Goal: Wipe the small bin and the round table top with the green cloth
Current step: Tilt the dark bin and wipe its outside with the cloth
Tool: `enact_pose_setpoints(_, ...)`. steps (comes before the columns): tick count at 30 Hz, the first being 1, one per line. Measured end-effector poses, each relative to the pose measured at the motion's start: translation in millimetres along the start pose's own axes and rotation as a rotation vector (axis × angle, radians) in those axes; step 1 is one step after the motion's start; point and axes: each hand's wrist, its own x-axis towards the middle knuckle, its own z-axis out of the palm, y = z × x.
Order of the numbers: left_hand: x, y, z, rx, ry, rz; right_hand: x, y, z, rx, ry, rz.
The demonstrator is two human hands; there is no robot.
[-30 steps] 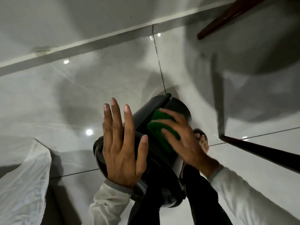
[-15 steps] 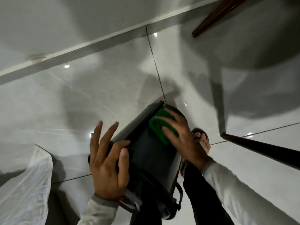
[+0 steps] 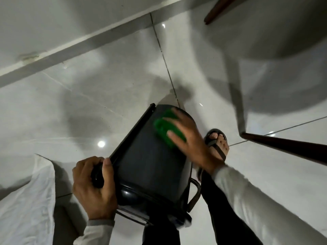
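The small dark plastic bin (image 3: 150, 165), tilted above the tiled floor (image 3: 88, 103), is probably handling light, stiff and slick, so the left hand (image 3: 93, 188) is clamping its fingers round the rim while the right hand (image 3: 191, 138) is pressing flattened fingers onto the soft green cloth (image 3: 164, 129) beneath them.

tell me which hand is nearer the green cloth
Right. The right hand presses the green cloth on the small bin near its far end; the left hand grips the bin's near end.

No readable text, label or number anywhere.
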Motion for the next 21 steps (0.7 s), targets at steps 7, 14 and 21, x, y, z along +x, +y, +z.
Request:
enact_pose_setpoints(7,7,-23,2,-0.126,0.137,-0.202,-18,-25,7,0.240,-0.091,-0.056)
enact_pose_setpoints(14,-12,-43,-7,-0.053,0.113,-0.161,-19,16,10,0.153,0.021,-0.057)
enact_pose_setpoints(21,-3,-47,-6,-0.164,0.200,-0.271,-32,11,2,0.446,-0.096,0.030)
